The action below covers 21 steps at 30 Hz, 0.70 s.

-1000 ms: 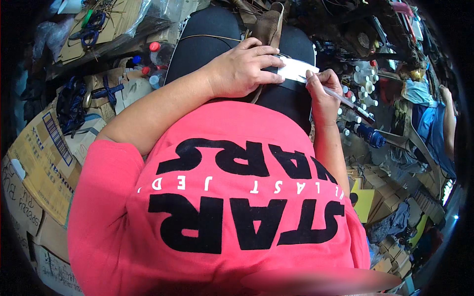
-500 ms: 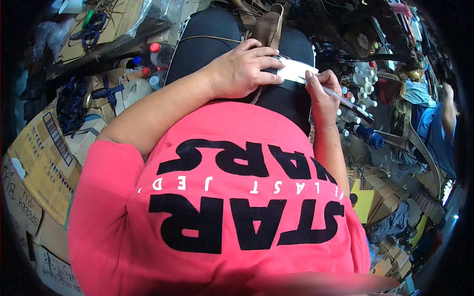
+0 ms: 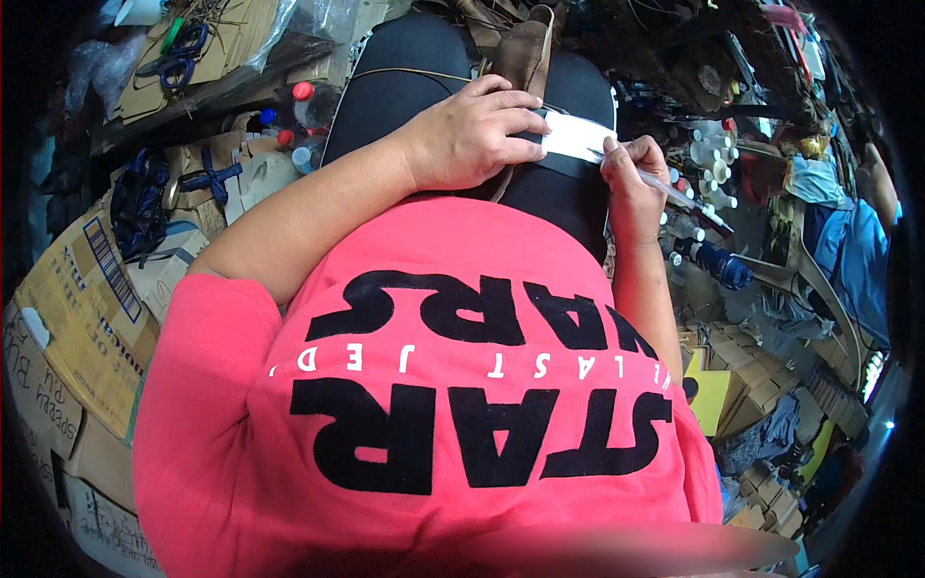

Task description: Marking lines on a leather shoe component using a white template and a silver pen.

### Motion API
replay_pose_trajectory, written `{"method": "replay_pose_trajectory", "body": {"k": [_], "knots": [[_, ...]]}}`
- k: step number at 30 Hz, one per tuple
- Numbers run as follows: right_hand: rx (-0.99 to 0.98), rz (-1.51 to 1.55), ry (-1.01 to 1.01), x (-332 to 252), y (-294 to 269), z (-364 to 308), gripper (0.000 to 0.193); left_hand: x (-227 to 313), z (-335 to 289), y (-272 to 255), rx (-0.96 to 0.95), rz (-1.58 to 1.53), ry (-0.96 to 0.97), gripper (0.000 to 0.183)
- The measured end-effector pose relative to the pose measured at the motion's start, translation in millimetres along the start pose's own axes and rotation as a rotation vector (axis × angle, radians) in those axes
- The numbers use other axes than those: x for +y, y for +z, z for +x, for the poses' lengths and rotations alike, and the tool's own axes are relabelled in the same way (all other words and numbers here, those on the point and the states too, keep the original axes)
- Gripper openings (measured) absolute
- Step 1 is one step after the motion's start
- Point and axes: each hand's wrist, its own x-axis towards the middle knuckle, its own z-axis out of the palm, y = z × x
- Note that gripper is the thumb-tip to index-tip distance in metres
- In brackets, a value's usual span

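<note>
Across my dark-clothed thighs lies a white strip (image 3: 575,137), flat and narrow. My left hand (image 3: 477,133) holds its left end, fingers stretched side by side over it; the thumb is hidden. A pen (image 3: 696,204) with a clear barrel sits in my right hand (image 3: 636,188), closed round it, its tip at the strip's right end. Any marks on the strip are too faint to make out. Just beyond my left fingers a brown leather-like piece (image 3: 521,60) rests between my legs, partly hidden under the hand.
Cardboard boxes (image 3: 82,318) are piled at my left. Plastic bottles (image 3: 713,159) crowd the right side, and more bottles (image 3: 313,101) stand left of my knee. Blue-handled scissors (image 3: 176,72) lie on cardboard at the far left. At the right edge is another person's arm (image 3: 875,183).
My right hand and the pen have shifted slightly, the pen's back end lower and to the right. My left hand has barely moved. The other person's arm at the right edge has moved.
</note>
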Motion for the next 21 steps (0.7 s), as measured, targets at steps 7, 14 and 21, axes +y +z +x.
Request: {"method": "replay_pose_trajectory", "body": {"k": [7,14,21], "knots": [[0.005,0.057,0.010,3.4,-1.4,0.5,0.027,0.1,0.6,0.1,0.018,-0.005,0.003,0.023],[0.018,0.050,0.017,3.2,-0.6,0.8,0.026,-1.5,0.7,1.9,0.031,-0.018,0.004,0.020],[0.013,0.056,0.013,4.1,-1.0,1.1,0.027,-1.5,0.9,1.0,0.022,-0.006,0.005,0.018]]}}
